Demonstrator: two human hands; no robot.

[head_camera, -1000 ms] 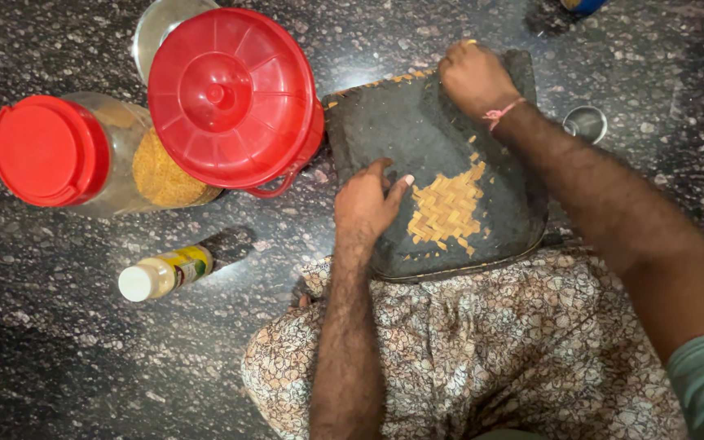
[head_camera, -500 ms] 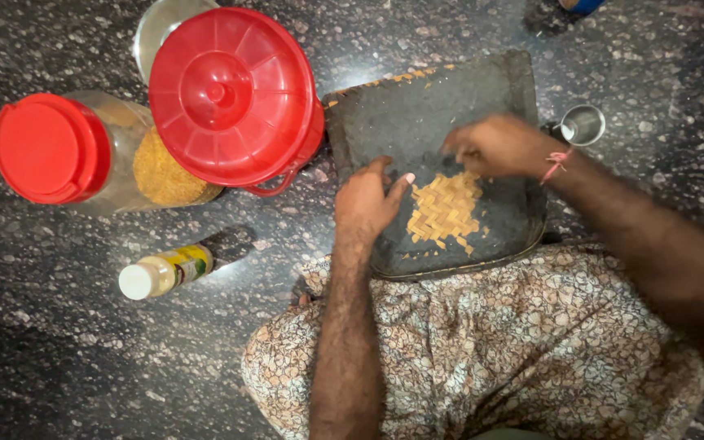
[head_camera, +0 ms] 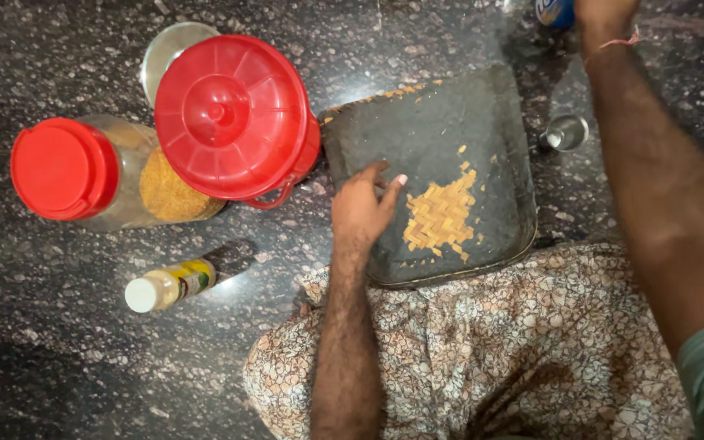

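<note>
Grain (head_camera: 440,218) sits loose on the tilted winnowing tray (head_camera: 417,122); left hand (head_camera: 362,210) rests open-fingered on it, right hand (head_camera: 605,12) up by a blue container (head_camera: 554,10), grip unclear — one nudge could scatter grain.

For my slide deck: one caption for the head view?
Left hand rests on a grey tray holding yellow grain; right hand reaches away.

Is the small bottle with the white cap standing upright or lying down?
Lying down: the small bottle rests on its side on the dark stone floor.

Small bottle (head_camera: 169,284) with yellow-green label lying on floor, white cap, below red-lidded jar (head_camera: 99,172).
</note>
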